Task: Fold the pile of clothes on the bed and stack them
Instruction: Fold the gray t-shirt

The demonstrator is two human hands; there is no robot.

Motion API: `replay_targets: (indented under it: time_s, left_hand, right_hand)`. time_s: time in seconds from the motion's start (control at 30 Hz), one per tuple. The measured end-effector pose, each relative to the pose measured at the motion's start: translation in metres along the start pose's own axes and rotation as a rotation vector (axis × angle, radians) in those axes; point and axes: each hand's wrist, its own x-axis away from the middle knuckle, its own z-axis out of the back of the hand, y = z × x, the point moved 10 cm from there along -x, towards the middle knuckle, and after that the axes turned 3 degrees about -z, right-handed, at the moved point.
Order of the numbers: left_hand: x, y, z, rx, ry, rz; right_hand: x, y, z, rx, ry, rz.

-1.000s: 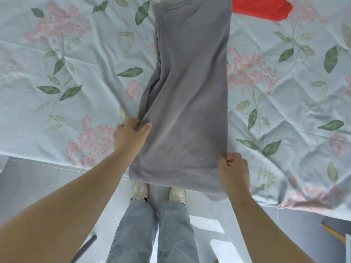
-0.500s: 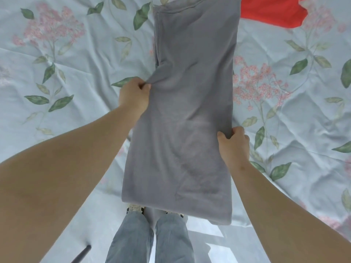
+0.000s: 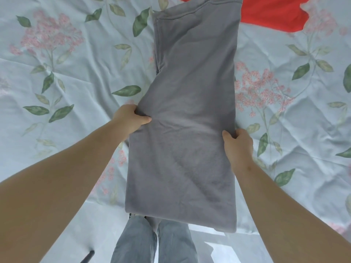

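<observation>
Both hands' fingers (image 3: 139,112) vanish behind the grey garment (image 3: 190,118) edges.

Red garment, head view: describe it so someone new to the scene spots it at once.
The pale floral bedsheet fills the view, with a long grey garment running up its middle. At that garment's far end, sticking out to the right from under it, lies the red garment. It is the only bright, plain-coloured thing among grey and pastel florals.
</observation>
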Motion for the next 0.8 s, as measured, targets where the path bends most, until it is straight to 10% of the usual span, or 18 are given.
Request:
replay_targets:
  time_s: [0.8]
  left_hand:
    - [-0.121,0.102,0.039,0.436,0.244,-0.07]
  right_hand:
    - [-0.08,-0.101,0.005,-0.191,0.011,-0.056]
